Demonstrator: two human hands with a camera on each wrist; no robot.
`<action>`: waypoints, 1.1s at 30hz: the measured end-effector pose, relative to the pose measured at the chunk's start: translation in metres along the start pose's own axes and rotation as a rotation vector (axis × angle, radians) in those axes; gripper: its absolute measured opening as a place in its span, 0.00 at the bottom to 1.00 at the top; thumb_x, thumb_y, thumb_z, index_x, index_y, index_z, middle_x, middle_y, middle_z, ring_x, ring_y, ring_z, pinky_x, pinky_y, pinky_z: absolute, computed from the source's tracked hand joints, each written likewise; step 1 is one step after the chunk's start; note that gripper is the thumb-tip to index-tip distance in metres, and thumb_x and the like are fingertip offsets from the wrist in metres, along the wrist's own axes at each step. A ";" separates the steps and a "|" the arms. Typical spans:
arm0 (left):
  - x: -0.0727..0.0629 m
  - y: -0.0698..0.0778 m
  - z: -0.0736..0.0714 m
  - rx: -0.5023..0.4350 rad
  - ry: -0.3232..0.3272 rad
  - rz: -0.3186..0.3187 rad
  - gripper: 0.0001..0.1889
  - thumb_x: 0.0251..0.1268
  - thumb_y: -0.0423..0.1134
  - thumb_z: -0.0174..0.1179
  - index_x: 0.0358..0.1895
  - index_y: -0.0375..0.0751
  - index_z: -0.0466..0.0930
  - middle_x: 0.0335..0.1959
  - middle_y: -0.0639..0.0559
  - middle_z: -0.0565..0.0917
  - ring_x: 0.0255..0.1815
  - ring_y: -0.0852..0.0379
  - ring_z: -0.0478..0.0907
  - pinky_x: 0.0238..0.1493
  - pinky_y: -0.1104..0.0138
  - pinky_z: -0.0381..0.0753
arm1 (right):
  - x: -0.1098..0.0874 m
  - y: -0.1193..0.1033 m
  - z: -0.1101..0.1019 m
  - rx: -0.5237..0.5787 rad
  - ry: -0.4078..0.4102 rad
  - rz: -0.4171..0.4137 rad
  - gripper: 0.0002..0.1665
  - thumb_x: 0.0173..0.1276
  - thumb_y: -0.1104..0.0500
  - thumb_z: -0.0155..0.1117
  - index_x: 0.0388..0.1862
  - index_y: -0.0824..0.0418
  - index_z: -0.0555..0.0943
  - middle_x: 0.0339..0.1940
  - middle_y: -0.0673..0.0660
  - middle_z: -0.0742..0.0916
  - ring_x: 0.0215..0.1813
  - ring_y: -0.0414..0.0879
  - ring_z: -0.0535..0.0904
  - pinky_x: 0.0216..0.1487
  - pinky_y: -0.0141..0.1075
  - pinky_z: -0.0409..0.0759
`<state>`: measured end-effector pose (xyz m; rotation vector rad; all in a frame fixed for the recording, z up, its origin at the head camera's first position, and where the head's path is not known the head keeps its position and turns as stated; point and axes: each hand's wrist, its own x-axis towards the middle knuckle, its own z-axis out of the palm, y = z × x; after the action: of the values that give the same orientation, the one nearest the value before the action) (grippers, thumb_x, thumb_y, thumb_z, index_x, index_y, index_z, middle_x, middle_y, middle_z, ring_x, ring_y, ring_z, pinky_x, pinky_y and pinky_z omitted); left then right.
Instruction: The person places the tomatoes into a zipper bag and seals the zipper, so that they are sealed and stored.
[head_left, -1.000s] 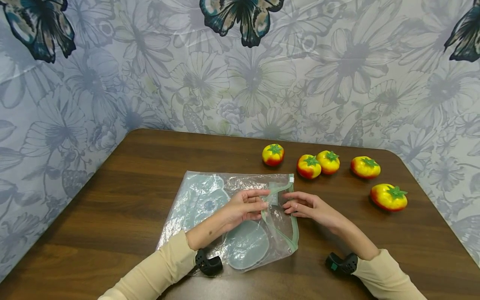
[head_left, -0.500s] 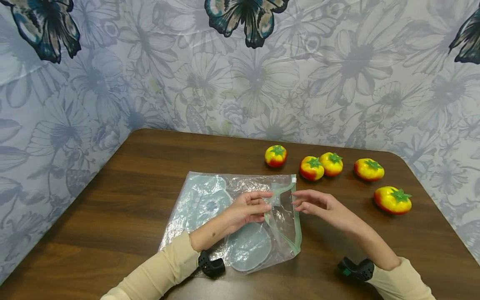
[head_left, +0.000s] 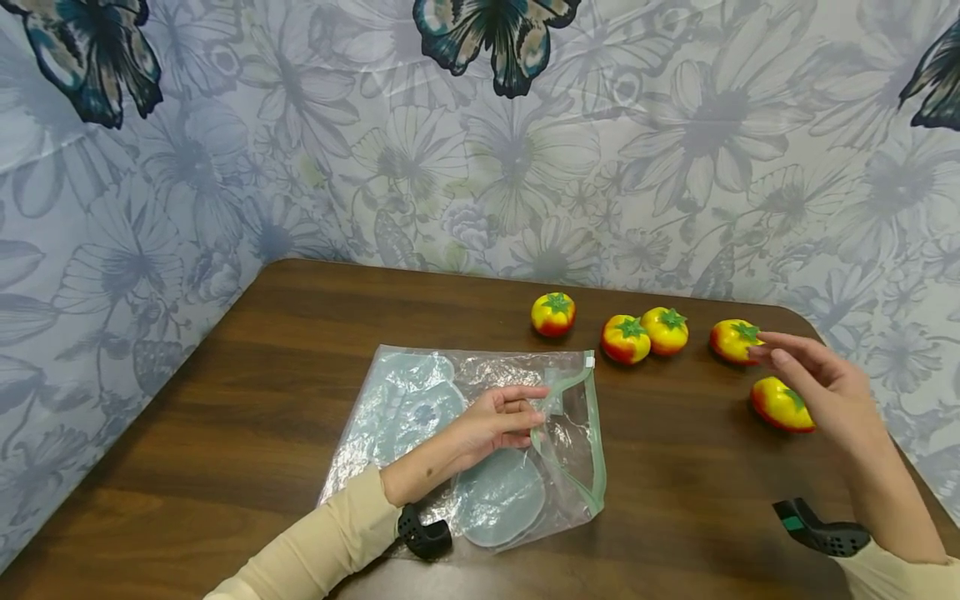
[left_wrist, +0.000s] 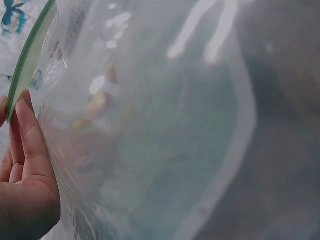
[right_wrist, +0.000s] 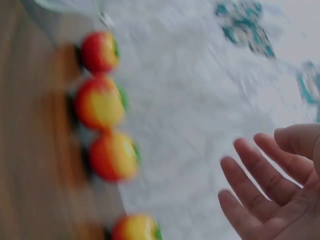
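A clear zip bag with a pale green edge and a pale printed pattern lies flat on the table. My left hand pinches the upper layer of its mouth, so the opening gapes to the right; the left wrist view shows thumb and fingers at the green zip strip. My right hand is in the air at the right, fingers spread and loosely bent, holding nothing. In the head view it overlaps a yellow-red toy tomato with a green leafy top. Its fingertips appear right beside another toy tomato.
Farther left along the back stand a pair of toy tomatoes close together and a single toy tomato. The brown wooden table ends at a flower-patterned wall covering. Each wrist wears a black camera band.
My right hand has left the bag's mouth and moved right to the toy tomatoes. My left hand keeps its pinch on the bag, nearly still.
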<state>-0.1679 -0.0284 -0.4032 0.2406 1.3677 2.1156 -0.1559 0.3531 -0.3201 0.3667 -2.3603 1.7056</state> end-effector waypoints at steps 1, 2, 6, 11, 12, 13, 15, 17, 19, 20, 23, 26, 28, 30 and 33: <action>0.000 0.000 0.000 0.002 -0.001 0.001 0.24 0.61 0.25 0.57 0.62 0.33 0.69 0.30 0.52 0.79 0.27 0.60 0.79 0.33 0.71 0.80 | -0.001 0.003 -0.008 -0.029 0.027 0.005 0.19 0.73 0.68 0.48 0.60 0.66 0.73 0.45 0.44 0.84 0.50 0.32 0.76 0.47 0.17 0.69; 0.000 0.000 0.001 0.003 -0.002 0.001 0.23 0.61 0.26 0.57 0.62 0.33 0.70 0.30 0.52 0.79 0.28 0.59 0.79 0.32 0.71 0.80 | -0.002 0.006 -0.015 -0.081 0.055 0.011 0.19 0.73 0.67 0.48 0.61 0.64 0.73 0.45 0.41 0.83 0.50 0.31 0.74 0.47 0.16 0.67; -0.001 0.001 0.001 0.003 -0.003 0.004 0.23 0.62 0.25 0.57 0.61 0.32 0.70 0.31 0.52 0.79 0.27 0.60 0.79 0.31 0.72 0.80 | -0.006 0.025 -0.039 -0.271 0.134 0.051 0.21 0.74 0.62 0.49 0.64 0.57 0.72 0.46 0.32 0.78 0.52 0.26 0.67 0.50 0.14 0.61; -0.002 0.002 0.001 -0.002 -0.004 0.000 0.22 0.62 0.26 0.57 0.61 0.32 0.70 0.32 0.52 0.80 0.27 0.60 0.80 0.31 0.72 0.81 | -0.014 0.055 -0.068 -0.433 0.080 0.206 0.30 0.75 0.53 0.47 0.73 0.58 0.59 0.63 0.50 0.72 0.63 0.37 0.61 0.56 0.18 0.58; -0.003 0.001 0.001 0.001 -0.006 0.002 0.22 0.62 0.26 0.57 0.61 0.32 0.70 0.32 0.51 0.80 0.27 0.60 0.80 0.31 0.72 0.81 | -0.016 0.062 -0.073 -0.492 0.058 0.239 0.32 0.75 0.50 0.46 0.74 0.57 0.55 0.65 0.53 0.69 0.64 0.38 0.60 0.54 0.19 0.61; -0.003 0.000 0.001 0.004 -0.007 0.002 0.22 0.62 0.27 0.57 0.61 0.32 0.70 0.32 0.51 0.80 0.27 0.60 0.80 0.31 0.72 0.80 | -0.018 0.067 -0.076 -0.501 0.029 0.266 0.35 0.75 0.49 0.45 0.75 0.61 0.52 0.68 0.61 0.66 0.68 0.46 0.58 0.60 0.26 0.62; -0.003 0.000 0.001 0.015 -0.010 0.006 0.22 0.62 0.27 0.58 0.61 0.32 0.70 0.32 0.51 0.79 0.27 0.60 0.79 0.31 0.72 0.80 | -0.018 0.078 -0.083 -0.524 -0.004 0.316 0.38 0.75 0.47 0.44 0.75 0.63 0.47 0.68 0.69 0.61 0.66 0.49 0.59 0.54 0.27 0.68; -0.002 0.000 0.001 0.024 -0.013 0.007 0.22 0.61 0.27 0.58 0.61 0.32 0.70 0.31 0.52 0.79 0.27 0.61 0.79 0.31 0.72 0.80 | -0.018 0.086 -0.088 -0.491 -0.047 0.340 0.39 0.76 0.48 0.43 0.74 0.68 0.44 0.68 0.74 0.59 0.63 0.49 0.63 0.49 0.26 0.71; -0.002 -0.002 0.001 0.027 -0.017 0.006 0.22 0.61 0.27 0.58 0.60 0.32 0.70 0.31 0.52 0.79 0.26 0.61 0.78 0.32 0.72 0.80 | -0.017 0.093 -0.089 -0.439 -0.073 0.363 0.40 0.76 0.50 0.43 0.72 0.74 0.42 0.65 0.79 0.57 0.54 0.35 0.66 0.41 0.20 0.71; -0.002 -0.003 0.000 0.027 -0.020 0.006 0.22 0.61 0.27 0.58 0.60 0.32 0.71 0.31 0.52 0.79 0.26 0.61 0.78 0.32 0.72 0.80 | -0.017 0.097 -0.090 -0.435 -0.082 0.371 0.40 0.76 0.50 0.43 0.71 0.75 0.42 0.64 0.80 0.58 0.47 0.27 0.65 0.33 0.16 0.68; -0.002 -0.004 0.001 0.029 -0.031 0.007 0.22 0.61 0.27 0.58 0.60 0.32 0.71 0.31 0.52 0.79 0.26 0.61 0.78 0.32 0.72 0.80 | -0.018 0.108 -0.093 -0.401 -0.113 0.384 0.42 0.76 0.50 0.43 0.70 0.78 0.39 0.62 0.83 0.56 0.38 0.16 0.58 0.33 0.17 0.70; -0.002 -0.004 0.002 0.029 -0.038 0.006 0.22 0.61 0.27 0.58 0.60 0.32 0.71 0.31 0.53 0.80 0.26 0.62 0.78 0.32 0.72 0.80 | -0.019 0.117 -0.094 -0.419 -0.124 0.393 0.45 0.75 0.47 0.44 0.71 0.76 0.39 0.61 0.82 0.56 0.38 0.17 0.57 0.33 0.18 0.71; -0.002 -0.004 0.002 0.029 -0.036 0.006 0.22 0.61 0.27 0.58 0.59 0.32 0.71 0.31 0.53 0.80 0.26 0.62 0.78 0.32 0.73 0.80 | -0.017 0.118 -0.093 -0.451 -0.138 0.408 0.46 0.74 0.45 0.45 0.71 0.75 0.39 0.60 0.81 0.57 0.42 0.21 0.61 0.33 0.21 0.73; -0.002 -0.003 0.001 0.029 -0.031 0.009 0.21 0.61 0.27 0.58 0.59 0.32 0.72 0.31 0.52 0.80 0.26 0.62 0.78 0.31 0.73 0.80 | -0.014 0.112 -0.090 -0.461 -0.183 0.431 0.46 0.75 0.45 0.44 0.70 0.77 0.39 0.62 0.82 0.54 0.47 0.34 0.66 0.33 0.24 0.73; -0.003 -0.003 0.000 0.030 -0.023 0.012 0.21 0.61 0.27 0.58 0.59 0.32 0.72 0.31 0.52 0.80 0.26 0.61 0.78 0.31 0.72 0.80 | -0.009 0.096 -0.081 -0.487 -0.251 0.479 0.46 0.75 0.45 0.43 0.69 0.78 0.38 0.63 0.84 0.51 0.49 0.57 0.70 0.33 0.29 0.72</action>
<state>-0.1645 -0.0292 -0.4054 0.2853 1.3886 2.0969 -0.1760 0.4600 -0.3839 -0.0844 -3.1304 1.2107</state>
